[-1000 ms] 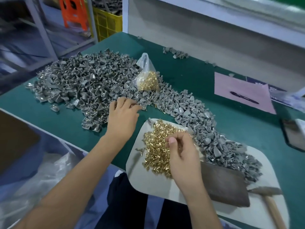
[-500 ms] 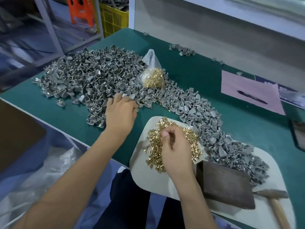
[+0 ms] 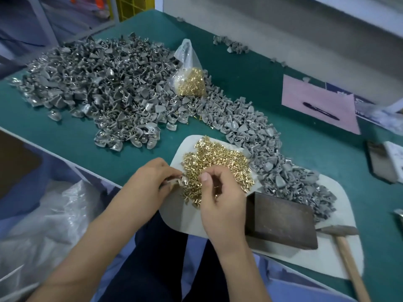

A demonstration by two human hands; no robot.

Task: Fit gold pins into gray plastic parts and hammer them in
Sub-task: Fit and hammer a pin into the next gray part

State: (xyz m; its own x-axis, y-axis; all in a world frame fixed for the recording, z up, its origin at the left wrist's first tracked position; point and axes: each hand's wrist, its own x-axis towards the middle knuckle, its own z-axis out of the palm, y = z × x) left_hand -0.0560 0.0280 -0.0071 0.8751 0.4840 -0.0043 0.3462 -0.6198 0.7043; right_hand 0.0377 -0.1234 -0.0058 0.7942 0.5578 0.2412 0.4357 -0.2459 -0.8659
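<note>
Left grip: the left hand pinches a gray plastic part between curled fingers at the near-left edge of the white board.
Right grip: the right hand, fingers curled with the thumb raised, pinches at least one gold pin just right of the part.
Pins: a loose heap of gold pins lies on the board, partly under the right hand.
Parts: a long spread of gray plastic parts covers the green table, trailing onto the board's far side.
Bag: a clear bag of pins sits upright among the parts.
Tools: a dark block rests on the board just right of the right hand; a wooden-handled hammer lies beyond it.
Far right: a pen lies on pink paper.
</note>
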